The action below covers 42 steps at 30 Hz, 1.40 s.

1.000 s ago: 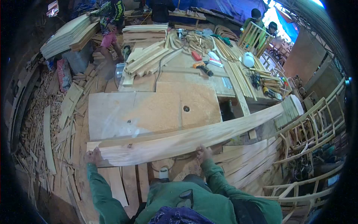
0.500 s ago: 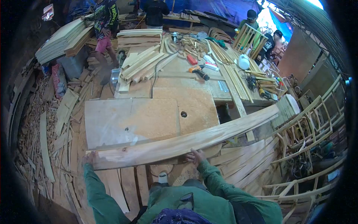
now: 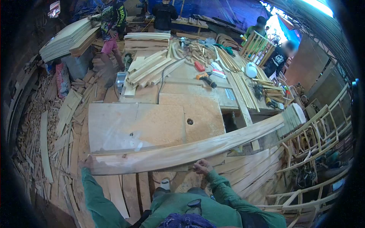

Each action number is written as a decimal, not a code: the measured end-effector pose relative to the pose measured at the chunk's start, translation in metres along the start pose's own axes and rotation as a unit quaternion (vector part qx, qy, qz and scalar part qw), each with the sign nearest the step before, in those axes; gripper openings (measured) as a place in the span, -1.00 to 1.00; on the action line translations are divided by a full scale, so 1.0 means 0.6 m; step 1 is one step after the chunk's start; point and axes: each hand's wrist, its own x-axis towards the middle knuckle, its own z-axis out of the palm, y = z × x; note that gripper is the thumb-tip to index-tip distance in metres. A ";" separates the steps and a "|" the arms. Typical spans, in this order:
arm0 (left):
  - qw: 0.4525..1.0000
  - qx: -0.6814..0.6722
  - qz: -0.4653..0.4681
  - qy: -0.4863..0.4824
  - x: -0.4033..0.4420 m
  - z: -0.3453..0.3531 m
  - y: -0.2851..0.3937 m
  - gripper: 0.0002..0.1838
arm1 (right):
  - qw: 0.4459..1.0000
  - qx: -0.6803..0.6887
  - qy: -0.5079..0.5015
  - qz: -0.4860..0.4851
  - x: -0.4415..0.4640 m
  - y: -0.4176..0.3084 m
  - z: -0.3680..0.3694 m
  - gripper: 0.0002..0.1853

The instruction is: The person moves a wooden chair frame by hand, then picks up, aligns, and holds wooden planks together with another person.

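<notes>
A long pale wooden plank lies slantwise along the near side of the worktable, its right end reaching past the table. At the plank's left end, my left hand grips the corner, with its fingers partly hidden. My right hand is beside the plank's near edge, right of its middle. Its fingers are loosely bent and apart, and nothing shows in them. Beyond the plank are flat boards on the worktable, one with a dark round hole.
Stacked wood strips, an orange-black cordless drill and a white round container are on the table. Curved wooden frames stand at right. Wood scraps cover the left floor. Several people are at the back, one in pink shorts.
My right hand has drawn back slightly from the plank's near edge, and its fingers have curled more. My left hand remains at the plank's end. The view has shifted a little.
</notes>
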 end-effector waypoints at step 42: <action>0.651 0.549 0.437 -0.290 -0.495 0.289 0.315 0.38 | 0.615 -0.735 -0.030 -0.284 0.171 -0.108 -0.254 0.13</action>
